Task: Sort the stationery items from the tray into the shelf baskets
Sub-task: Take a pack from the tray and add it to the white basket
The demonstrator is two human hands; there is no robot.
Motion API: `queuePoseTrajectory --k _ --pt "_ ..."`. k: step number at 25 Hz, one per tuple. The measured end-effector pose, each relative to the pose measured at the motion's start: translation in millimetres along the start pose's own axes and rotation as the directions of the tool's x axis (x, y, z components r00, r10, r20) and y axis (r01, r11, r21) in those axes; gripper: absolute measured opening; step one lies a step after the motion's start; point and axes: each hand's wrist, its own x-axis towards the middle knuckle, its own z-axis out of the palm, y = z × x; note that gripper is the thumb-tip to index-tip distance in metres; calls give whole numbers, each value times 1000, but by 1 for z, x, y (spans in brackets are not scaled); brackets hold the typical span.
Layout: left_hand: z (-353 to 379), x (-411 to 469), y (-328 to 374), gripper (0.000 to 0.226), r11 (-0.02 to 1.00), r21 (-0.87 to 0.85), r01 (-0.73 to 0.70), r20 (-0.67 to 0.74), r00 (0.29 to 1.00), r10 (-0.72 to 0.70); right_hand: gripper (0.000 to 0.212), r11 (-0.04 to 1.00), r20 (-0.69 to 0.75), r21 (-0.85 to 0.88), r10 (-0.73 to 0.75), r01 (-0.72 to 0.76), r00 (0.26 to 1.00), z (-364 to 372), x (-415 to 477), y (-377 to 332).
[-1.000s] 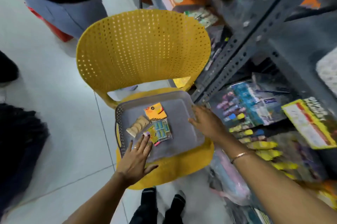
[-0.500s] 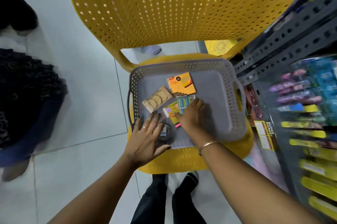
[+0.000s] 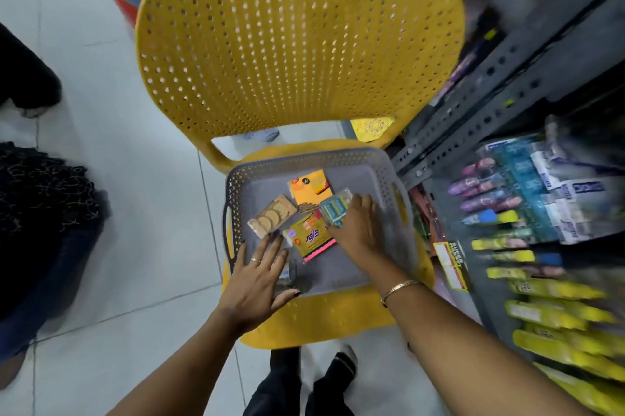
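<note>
the right hand [image 3: 356, 229] is laid over a blue packet [image 3: 333, 211], fingers curled on it, seemingly so it can be lifted toward the shelf [image 3: 507, 77]. the left hand [image 3: 260, 280] is spread flat and released on the grey tray [image 3: 382, 161], likely steadying it. remaining stationery packs [image 3: 309, 239] are seen between the hands, on a yellow chair [image 3: 297, 43].

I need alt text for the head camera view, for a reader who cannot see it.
Two bare hands reach into a grey tray on a yellow chair: the right hand touches a blue packet, the left hand rests at the tray's near edge. Stationery shelves stand to the right.
</note>
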Motion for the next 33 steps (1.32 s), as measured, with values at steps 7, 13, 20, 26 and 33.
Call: queuePoseTrajectory --k 7,13,20,26,33 --pt "-125 51 27 78 988 21 -156 -207 966 157 65 993 -149 7 -118 121 982 -159 -37 0" --pt "-239 106 82 77 908 202 -366 -331 847 415 60 991 -356 10 -119 131 927 -323 -91 4" --pt "-322 150 190 75 760 339 -554 -415 637 650 42 999 -506 45 45 -26 861 -447 -158 76" --pt "-331 176 246 79 703 371 -607 -345 613 711 56 974 -466 71 223 -215 856 -469 -191 186" --pt "-328 220 259 86 668 364 -648 -210 642 737 46 905 -341 80 418 -417 842 -451 -167 300"
